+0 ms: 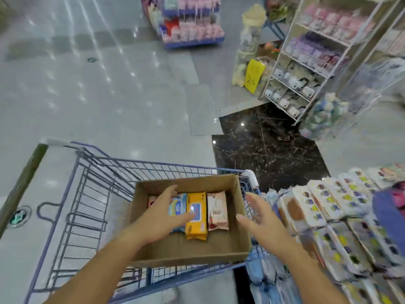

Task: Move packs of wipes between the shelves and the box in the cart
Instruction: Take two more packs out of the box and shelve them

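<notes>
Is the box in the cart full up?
Not full. The cardboard box holds only a few packs, such as the orange pack and pink pack; bare cardboard floor shows beside them.

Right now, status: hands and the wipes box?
Left hand open over blue pack in box. Right hand open, empty, by box's right wall. Yellow pack, pink pack alongside. Nothing blocking.

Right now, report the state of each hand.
Left hand: open, fingers over the yellow pack in the box.
Right hand: open, empty, at the box's right edge.
</notes>
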{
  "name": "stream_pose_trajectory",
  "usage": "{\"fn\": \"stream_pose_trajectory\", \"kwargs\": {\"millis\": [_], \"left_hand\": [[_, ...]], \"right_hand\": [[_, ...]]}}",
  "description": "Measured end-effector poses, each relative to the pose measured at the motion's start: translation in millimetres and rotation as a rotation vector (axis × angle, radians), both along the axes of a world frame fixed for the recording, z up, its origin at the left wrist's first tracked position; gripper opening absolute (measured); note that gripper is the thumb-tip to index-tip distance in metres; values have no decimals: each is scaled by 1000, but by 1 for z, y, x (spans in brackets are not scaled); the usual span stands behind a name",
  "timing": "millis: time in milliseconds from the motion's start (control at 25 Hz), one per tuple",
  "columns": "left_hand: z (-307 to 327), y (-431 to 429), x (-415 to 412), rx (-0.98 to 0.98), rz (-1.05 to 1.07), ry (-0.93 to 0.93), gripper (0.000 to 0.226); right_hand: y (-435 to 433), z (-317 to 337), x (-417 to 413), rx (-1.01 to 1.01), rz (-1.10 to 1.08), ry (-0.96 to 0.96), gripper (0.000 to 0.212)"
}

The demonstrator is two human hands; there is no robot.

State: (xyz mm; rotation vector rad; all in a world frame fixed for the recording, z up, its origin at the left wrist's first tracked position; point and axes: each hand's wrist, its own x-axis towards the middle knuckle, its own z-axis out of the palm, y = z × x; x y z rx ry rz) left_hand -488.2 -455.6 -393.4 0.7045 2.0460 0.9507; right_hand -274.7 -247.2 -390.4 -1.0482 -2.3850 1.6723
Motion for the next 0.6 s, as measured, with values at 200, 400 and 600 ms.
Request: {"fn": "stream_pose_trajectory", "kwargs": {"millis": [200,400,600], "left_hand": [[-82,0,-40,-114,101,-201,54],[-188,18,-60,-229,177,-323,48],[-304,28,-76,-310,299,-376,43]], "right_hand": [[-25,-101,-63,-216,-24,-187,59],[-29,-214,-99,-371,-142,-343,62],[-45,-309,-119,-643,-538,-598,75]]}}
